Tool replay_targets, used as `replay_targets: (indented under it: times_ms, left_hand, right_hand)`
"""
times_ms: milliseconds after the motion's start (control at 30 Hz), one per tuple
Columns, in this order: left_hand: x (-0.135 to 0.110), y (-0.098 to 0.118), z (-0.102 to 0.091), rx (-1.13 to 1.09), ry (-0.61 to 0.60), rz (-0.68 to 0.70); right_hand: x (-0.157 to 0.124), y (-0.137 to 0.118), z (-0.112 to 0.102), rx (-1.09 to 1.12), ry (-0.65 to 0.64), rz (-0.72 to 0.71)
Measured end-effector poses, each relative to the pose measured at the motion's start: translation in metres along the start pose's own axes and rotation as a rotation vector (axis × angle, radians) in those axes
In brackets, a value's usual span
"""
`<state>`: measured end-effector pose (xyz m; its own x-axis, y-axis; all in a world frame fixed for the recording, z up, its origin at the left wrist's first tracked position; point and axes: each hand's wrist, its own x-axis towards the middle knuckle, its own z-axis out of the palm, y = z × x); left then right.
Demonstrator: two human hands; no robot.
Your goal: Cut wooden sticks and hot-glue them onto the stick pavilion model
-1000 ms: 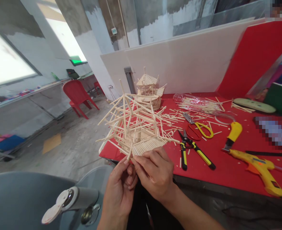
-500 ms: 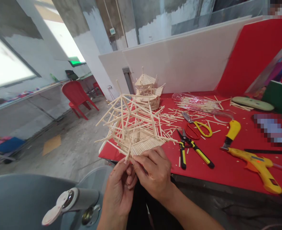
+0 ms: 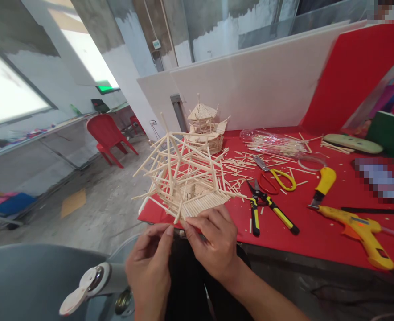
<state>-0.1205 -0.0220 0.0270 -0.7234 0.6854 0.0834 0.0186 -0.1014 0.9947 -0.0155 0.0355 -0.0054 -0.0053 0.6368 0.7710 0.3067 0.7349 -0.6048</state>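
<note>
A pavilion model made of thin wooden sticks (image 3: 180,165) stands at the table's front left edge, with an open roof frame and a slatted lower skirt. My right hand (image 3: 215,243) pinches the front corner of this skirt between thumb and fingers. Just left of that corner, apart from the model, my left hand (image 3: 152,261) is closed with thumb and forefinger together. Whatever may be between those fingertips is too small to make out. Behind stands a second stick pavilion (image 3: 203,116) with a more filled-in roof.
On the red tabletop (image 3: 304,236) lie cut sticks (image 3: 235,165), black-yellow pliers (image 3: 273,214), scissors (image 3: 282,179), a yellow glue gun (image 3: 360,229) and a bag of sticks (image 3: 273,141). An open-lidded bottle (image 3: 112,278) stands at lower left. A red chair (image 3: 105,133) is beyond.
My left hand has come off the model's front corner and moved left and slightly down. My right hand stays at the corner. The model has hardly shifted.
</note>
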Motion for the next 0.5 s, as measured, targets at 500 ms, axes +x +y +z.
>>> replay_targets:
  times_ms: [500]
  left_hand:
    - [0.038, -0.003, -0.023, 0.647, -0.419, 0.998]
  right_hand:
    - [-0.003, 0.002, -0.002, -0.03, -0.05, 0.01]
